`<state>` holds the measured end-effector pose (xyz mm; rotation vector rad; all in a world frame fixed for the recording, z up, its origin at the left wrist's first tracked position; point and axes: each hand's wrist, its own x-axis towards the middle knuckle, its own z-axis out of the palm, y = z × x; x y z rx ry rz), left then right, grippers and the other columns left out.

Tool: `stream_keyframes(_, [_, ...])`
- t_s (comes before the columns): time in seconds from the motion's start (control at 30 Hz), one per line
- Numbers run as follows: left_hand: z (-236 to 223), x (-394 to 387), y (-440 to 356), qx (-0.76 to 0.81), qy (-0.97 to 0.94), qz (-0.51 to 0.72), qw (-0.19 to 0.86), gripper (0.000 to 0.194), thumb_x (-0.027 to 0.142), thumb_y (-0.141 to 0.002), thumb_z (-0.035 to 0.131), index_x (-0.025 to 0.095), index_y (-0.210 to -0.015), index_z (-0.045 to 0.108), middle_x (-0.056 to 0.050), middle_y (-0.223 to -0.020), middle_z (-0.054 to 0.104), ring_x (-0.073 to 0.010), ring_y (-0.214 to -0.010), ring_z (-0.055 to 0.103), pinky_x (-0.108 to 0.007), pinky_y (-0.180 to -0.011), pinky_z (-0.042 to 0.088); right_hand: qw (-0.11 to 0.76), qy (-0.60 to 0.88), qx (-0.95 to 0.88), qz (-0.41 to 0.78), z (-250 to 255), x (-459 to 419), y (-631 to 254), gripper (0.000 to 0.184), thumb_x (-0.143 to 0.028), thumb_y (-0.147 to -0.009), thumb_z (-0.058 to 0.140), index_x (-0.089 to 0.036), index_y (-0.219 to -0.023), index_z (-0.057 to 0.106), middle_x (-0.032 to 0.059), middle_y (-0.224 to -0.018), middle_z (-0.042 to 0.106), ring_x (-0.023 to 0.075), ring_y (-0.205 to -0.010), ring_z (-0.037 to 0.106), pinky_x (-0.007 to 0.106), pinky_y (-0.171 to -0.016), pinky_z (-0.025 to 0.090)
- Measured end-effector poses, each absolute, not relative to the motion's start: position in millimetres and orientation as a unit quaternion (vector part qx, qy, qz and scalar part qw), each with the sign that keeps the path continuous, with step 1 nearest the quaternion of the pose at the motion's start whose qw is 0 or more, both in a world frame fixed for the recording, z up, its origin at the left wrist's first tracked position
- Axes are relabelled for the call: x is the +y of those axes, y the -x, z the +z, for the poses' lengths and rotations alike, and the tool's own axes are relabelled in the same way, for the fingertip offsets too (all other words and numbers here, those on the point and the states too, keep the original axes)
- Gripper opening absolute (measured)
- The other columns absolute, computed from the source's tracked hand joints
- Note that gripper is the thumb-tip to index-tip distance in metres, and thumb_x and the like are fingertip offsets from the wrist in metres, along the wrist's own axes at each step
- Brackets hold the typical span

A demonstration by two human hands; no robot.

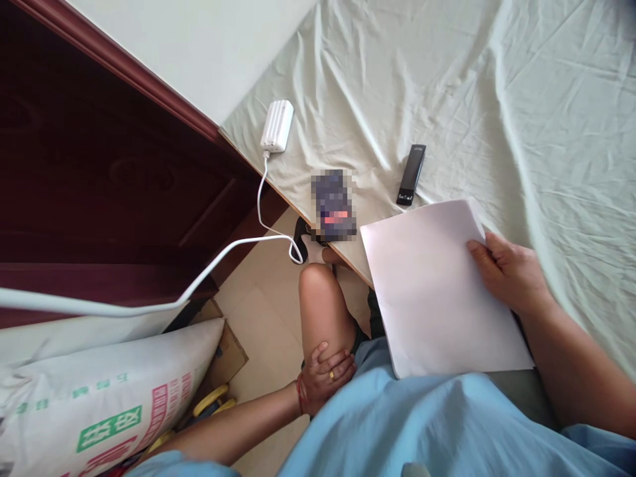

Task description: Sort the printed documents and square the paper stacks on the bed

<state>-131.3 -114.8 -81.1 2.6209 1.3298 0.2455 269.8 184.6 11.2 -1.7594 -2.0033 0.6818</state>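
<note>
My right hand grips the right edge of a blank white sheaf of paper, thumb on top and fingers curled under it. The paper lies partly over my lap and partly over the edge of the cloth-covered surface. My left hand lies flat on my bare thigh, fingers stretched, holding nothing; a ring and a red string bracelet are on it. Just beyond the paper is a black remote-like device. A blurred-out dark phone-shaped object lies left of it, near the surface's edge.
A white power strip or charger lies on the pale green cloth, its white cable looping across to the left. Below it stand a printed white sack and a cardboard box. A dark red wooden panel borders the left.
</note>
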Motion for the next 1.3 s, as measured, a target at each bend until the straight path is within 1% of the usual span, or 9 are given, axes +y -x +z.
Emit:
stream_keyframes(0.1, [-65.3, -104.3, 120.5, 0.435, -0.881, 0.144, 0.123, 0.041, 0.020, -0.098, 0.045, 0.026, -0.130, 0.070, 0.000, -0.125, 0.077, -0.0208, -0.112, 0.075, -0.048, -0.133, 0.008, 0.204, 0.626, -0.711, 0.247, 11.2, 183.5, -269.6, 0.039, -0.053, -0.095, 0.044, -0.026, -0.069, 0.034, -0.0020, -0.052, 0.046, 0.0172, -0.049, 0.045, 0.030, -0.054, 0.032])
stream_keyframes(0.33, [-40.6, -103.7, 100.3, 0.541, -0.807, 0.093, 0.218, 0.052, 0.007, -0.090, 0.042, 0.035, -0.123, 0.072, 0.001, -0.125, 0.077, -0.0242, -0.119, 0.073, -0.050, -0.131, 0.015, 0.266, 0.624, -0.695, 0.237, 13.0, 181.8, -269.2, 0.042, -0.050, -0.095, 0.049, -0.025, -0.066, 0.032, -0.0044, -0.051, 0.038, 0.0133, -0.046, 0.037, 0.029, -0.050, 0.028])
stream_keyframes(0.53, [-25.5, -85.1, 102.7, 0.474, -0.846, 0.082, 0.230, 0.047, 0.011, -0.093, 0.046, 0.030, -0.132, 0.067, -0.001, -0.128, 0.076, -0.0239, -0.122, 0.071, -0.047, -0.133, 0.006, 0.294, 0.612, -0.683, 0.270, 11.9, 180.6, -271.7, 0.043, -0.049, -0.097, 0.052, -0.024, -0.066, 0.037, -0.0052, -0.053, 0.037, 0.0112, -0.048, 0.035, 0.028, -0.050, 0.028])
stream_keyframes(0.67, [-13.6, -62.9, 80.7, 0.572, -0.769, 0.202, 0.204, 0.025, 0.010, -0.094, 0.051, 0.025, -0.101, 0.070, 0.004, -0.096, 0.080, -0.0176, -0.095, 0.074, -0.045, -0.121, 0.030, 0.303, 0.614, -0.674, 0.278, 9.7, 180.1, -274.4, 0.043, -0.050, -0.097, 0.053, -0.023, -0.066, 0.040, -0.0052, -0.055, 0.036, 0.0109, -0.051, 0.034, 0.027, -0.050, 0.029])
stream_keyframes(0.73, [-7.7, -49.7, 61.7, 0.629, -0.710, 0.257, 0.184, 0.023, 0.010, -0.096, 0.050, 0.022, -0.100, 0.070, -0.001, -0.095, 0.078, -0.0192, -0.098, 0.071, -0.041, -0.104, 0.045, 0.304, 0.625, -0.661, 0.285, 8.4, 180.1, -276.2, 0.044, -0.052, -0.096, 0.054, -0.022, -0.066, 0.040, -0.0048, -0.056, 0.036, 0.0111, -0.052, 0.034, 0.027, -0.051, 0.029])
stream_keyframes(0.83, [1.5, -27.9, 32.8, 0.663, -0.598, 0.355, 0.277, 0.025, 0.022, -0.105, 0.045, 0.020, -0.111, 0.069, -0.008, -0.108, 0.073, -0.0197, -0.108, 0.068, -0.034, -0.095, 0.053, 0.319, 0.637, -0.622, 0.325, 6.3, 180.2, -279.3, 0.043, -0.056, -0.096, 0.056, -0.021, -0.072, 0.052, -0.0034, -0.061, 0.046, 0.0123, -0.057, 0.040, 0.026, -0.052, 0.031])
stream_keyframes(0.93, [12.0, -7.3, 12.3, 0.651, -0.497, 0.385, 0.426, 0.041, 0.047, -0.108, 0.043, 0.017, -0.130, 0.060, -0.008, -0.101, 0.069, -0.0156, -0.081, 0.065, -0.028, -0.073, 0.054, 0.357, 0.628, -0.577, 0.381, 5.1, 180.5, -281.1, 0.040, -0.059, -0.096, 0.059, -0.021, -0.085, 0.064, -0.0019, -0.069, 0.055, 0.0132, -0.061, 0.045, 0.026, -0.052, 0.033])
stream_keyframes(1.07, [29.2, 13.5, -0.3, 0.601, -0.432, 0.345, 0.577, 0.076, 0.077, -0.096, 0.046, 0.013, -0.138, 0.053, -0.002, -0.077, 0.061, -0.0102, -0.052, 0.046, -0.024, -0.050, 0.041, 0.388, 0.611, -0.545, 0.424, 6.7, 179.6, -279.5, 0.041, -0.060, -0.095, 0.063, -0.020, -0.087, 0.066, -0.0010, -0.070, 0.056, 0.0124, -0.059, 0.045, 0.024, -0.049, 0.032])
stream_keyframes(1.3, [25.5, 18.6, -14.8, 0.579, -0.348, 0.302, 0.673, 0.067, 0.071, -0.094, 0.058, 0.009, -0.116, 0.071, -0.007, -0.075, 0.069, -0.0120, -0.053, 0.055, -0.023, -0.048, 0.041, 0.395, 0.588, -0.518, 0.479, 9.7, 176.3, -274.6, 0.039, -0.060, -0.095, 0.064, -0.021, -0.088, 0.065, -0.0015, -0.071, 0.056, 0.0119, -0.059, 0.044, 0.024, -0.048, 0.034])
